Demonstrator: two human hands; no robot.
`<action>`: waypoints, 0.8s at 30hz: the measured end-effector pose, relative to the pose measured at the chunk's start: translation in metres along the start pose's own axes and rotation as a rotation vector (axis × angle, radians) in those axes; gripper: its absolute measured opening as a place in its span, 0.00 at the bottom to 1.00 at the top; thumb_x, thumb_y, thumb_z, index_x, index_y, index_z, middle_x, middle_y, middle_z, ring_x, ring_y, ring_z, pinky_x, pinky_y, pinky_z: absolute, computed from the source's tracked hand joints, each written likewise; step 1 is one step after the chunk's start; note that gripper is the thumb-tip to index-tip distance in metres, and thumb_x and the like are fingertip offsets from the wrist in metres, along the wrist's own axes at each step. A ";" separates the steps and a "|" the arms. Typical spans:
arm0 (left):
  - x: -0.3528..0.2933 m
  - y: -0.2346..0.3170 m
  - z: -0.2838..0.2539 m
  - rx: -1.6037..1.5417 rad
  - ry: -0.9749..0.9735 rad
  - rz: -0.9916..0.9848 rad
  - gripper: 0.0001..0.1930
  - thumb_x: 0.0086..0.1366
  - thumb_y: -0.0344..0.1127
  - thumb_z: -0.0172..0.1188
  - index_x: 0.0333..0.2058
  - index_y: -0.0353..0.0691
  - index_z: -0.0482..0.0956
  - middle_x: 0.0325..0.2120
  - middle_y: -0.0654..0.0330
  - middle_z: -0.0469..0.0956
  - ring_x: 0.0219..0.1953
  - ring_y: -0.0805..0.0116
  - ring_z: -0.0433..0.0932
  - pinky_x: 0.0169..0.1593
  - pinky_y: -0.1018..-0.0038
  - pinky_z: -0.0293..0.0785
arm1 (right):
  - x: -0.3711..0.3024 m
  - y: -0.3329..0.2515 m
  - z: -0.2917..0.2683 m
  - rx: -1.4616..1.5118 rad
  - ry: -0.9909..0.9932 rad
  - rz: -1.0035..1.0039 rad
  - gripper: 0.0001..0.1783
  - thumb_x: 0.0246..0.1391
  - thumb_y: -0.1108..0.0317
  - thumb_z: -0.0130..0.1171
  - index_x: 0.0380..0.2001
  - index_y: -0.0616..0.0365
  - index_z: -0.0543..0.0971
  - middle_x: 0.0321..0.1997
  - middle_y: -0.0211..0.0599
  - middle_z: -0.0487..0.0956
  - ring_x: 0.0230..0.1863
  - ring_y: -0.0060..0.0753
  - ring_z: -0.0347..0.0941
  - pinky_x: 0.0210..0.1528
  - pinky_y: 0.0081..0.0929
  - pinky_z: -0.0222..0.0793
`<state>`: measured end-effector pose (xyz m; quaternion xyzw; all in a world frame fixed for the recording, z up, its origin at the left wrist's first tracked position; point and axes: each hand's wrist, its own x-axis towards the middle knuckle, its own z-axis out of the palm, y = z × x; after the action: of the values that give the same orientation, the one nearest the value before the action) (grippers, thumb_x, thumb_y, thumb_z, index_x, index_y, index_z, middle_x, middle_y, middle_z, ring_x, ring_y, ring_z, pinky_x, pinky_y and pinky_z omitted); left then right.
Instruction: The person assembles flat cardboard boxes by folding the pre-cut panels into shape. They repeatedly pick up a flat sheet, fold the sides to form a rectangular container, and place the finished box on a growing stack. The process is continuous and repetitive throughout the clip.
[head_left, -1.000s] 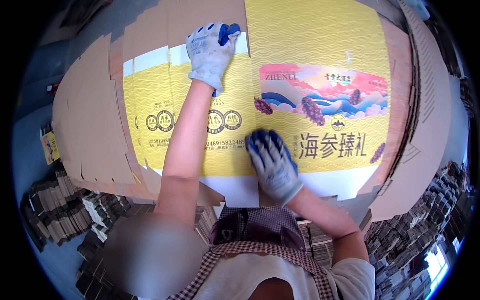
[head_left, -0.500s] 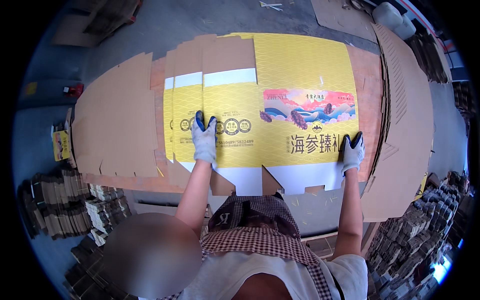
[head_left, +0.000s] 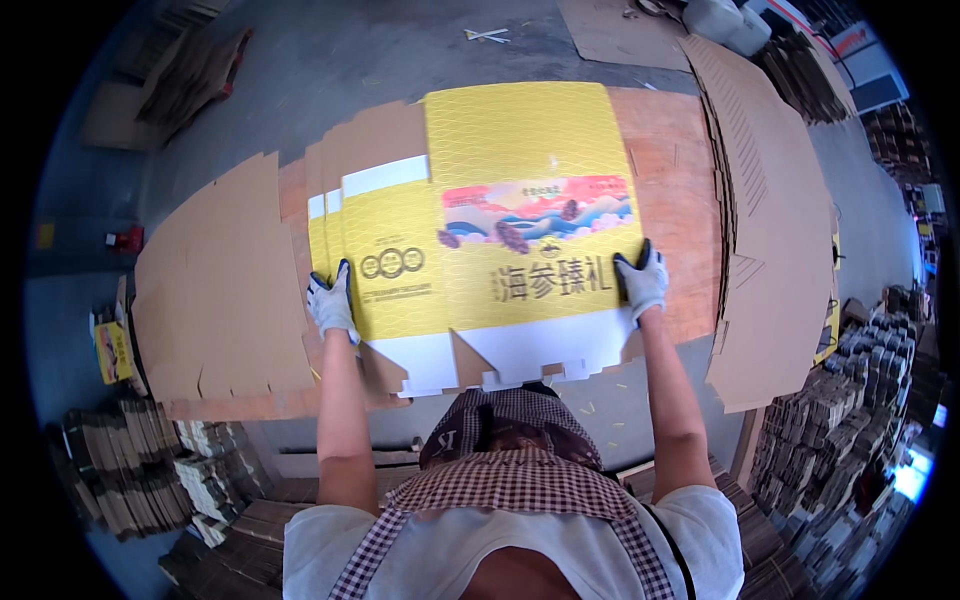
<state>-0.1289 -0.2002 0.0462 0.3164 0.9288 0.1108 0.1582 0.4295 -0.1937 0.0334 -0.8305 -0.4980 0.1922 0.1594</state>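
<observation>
A few flat, printed yellow cardboard box blanks (head_left: 520,130) lie overlapped on the wooden table, their left edges stepped. The top one carries a colourful landscape band, dark lettering and white flaps along its near edge. Both my hands wear white gloves with blue fingers. My left hand (head_left: 335,300) grips the left edge of the blanks near their front corner, thumb on the printed face. My right hand (head_left: 643,280) holds the right edge of the top blank, thumb over the print. The fingertips under the edges are hidden.
Plain brown cardboard sheets (head_left: 215,290) lie at the table's left end, and a stack of brown cardboard (head_left: 770,250) stands at the right. Bundles of folded cardboard (head_left: 120,465) fill the lower left floor, with more bundles (head_left: 830,420) at the lower right. The wooden tabletop (head_left: 675,200) shows between.
My left hand has slid from the middle of the blanks to their left edge. The blanks now lie closer together, the top one shifted left. My right hand stays at the right edge.
</observation>
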 end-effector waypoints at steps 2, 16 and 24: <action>0.013 -0.002 -0.003 0.062 -0.042 0.023 0.54 0.50 0.73 0.61 0.67 0.40 0.58 0.62 0.48 0.64 0.65 0.48 0.60 0.67 0.58 0.56 | -0.011 -0.024 0.017 0.035 -0.031 -0.027 0.51 0.41 0.42 0.68 0.64 0.58 0.64 0.57 0.52 0.72 0.58 0.55 0.67 0.60 0.43 0.64; -0.023 0.002 0.024 0.450 0.284 0.430 0.40 0.61 0.64 0.55 0.67 0.54 0.59 0.67 0.48 0.58 0.66 0.46 0.58 0.64 0.48 0.56 | -0.035 -0.036 0.012 0.142 -0.040 -0.063 0.46 0.47 0.44 0.64 0.64 0.59 0.64 0.60 0.51 0.70 0.61 0.52 0.65 0.63 0.41 0.61; -0.134 0.039 0.020 -0.053 0.099 0.973 0.24 0.64 0.39 0.60 0.56 0.33 0.73 0.61 0.44 0.66 0.64 0.45 0.61 0.65 0.54 0.56 | -0.096 0.172 -0.094 -0.021 0.875 0.578 0.39 0.44 0.48 0.69 0.58 0.56 0.72 0.55 0.46 0.75 0.55 0.49 0.73 0.57 0.41 0.68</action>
<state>0.0007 -0.2509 0.0695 0.7039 0.6765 0.2102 0.0518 0.5655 -0.3637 0.0528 -0.9381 -0.1373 -0.1417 0.2848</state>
